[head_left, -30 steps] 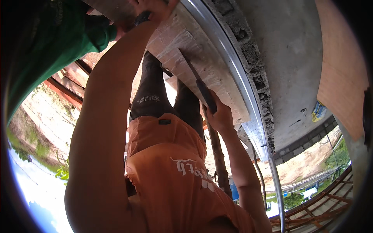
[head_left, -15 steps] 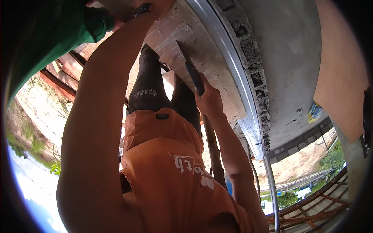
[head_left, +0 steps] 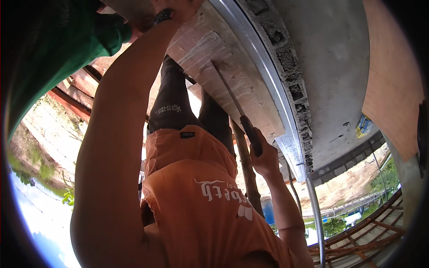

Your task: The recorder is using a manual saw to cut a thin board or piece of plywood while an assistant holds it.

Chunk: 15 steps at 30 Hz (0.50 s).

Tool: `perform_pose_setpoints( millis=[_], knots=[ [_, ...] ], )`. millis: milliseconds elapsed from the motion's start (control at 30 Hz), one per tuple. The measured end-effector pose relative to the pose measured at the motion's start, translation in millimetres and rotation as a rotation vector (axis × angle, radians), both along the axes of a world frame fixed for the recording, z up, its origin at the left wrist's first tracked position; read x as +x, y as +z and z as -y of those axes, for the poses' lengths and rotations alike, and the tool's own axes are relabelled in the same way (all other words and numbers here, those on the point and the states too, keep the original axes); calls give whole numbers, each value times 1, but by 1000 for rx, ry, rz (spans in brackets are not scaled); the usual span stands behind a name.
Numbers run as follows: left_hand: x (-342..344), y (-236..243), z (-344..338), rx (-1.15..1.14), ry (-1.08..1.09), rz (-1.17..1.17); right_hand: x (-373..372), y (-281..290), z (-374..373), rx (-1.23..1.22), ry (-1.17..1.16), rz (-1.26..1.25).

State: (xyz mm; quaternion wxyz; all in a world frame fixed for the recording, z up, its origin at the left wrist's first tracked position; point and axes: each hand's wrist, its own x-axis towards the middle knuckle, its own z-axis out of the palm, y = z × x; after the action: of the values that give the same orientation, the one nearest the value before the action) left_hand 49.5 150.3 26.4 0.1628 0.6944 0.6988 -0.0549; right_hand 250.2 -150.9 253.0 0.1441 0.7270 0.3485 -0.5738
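My right hand (head_left: 264,156) grips the black handle of a long, narrow-bladed saw (head_left: 230,96). The blade lies against a pale board (head_left: 243,76) with light scuffed streaks, beside a long metal channel (head_left: 259,53). My left hand (head_left: 181,10) is at the board's top end, on the upper border of the view; its fingers are mostly cut off. I wear a dark band on that wrist. Beneath the board are my dark-trousered legs (head_left: 172,102).
A co-worker in green (head_left: 71,44) is at upper left, a hand near mine. Right are hollow concrete blocks (head_left: 295,76), a grey concrete surface (head_left: 335,67), a plywood sheet (head_left: 393,76) and a metal pipe (head_left: 315,214). A wooden pole (head_left: 248,183) stands behind me.
My right hand moved up and left with the saw, then back down and right, now lower than at first. My left hand stays at the board's top end.
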Motion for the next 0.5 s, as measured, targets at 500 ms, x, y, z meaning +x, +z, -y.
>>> perform_pose_setpoints(
  millis=[500],
  knots=[
    [-8,-10,-6,-29,22,60,-32,-61,-26,398,55,-130]
  ],
)
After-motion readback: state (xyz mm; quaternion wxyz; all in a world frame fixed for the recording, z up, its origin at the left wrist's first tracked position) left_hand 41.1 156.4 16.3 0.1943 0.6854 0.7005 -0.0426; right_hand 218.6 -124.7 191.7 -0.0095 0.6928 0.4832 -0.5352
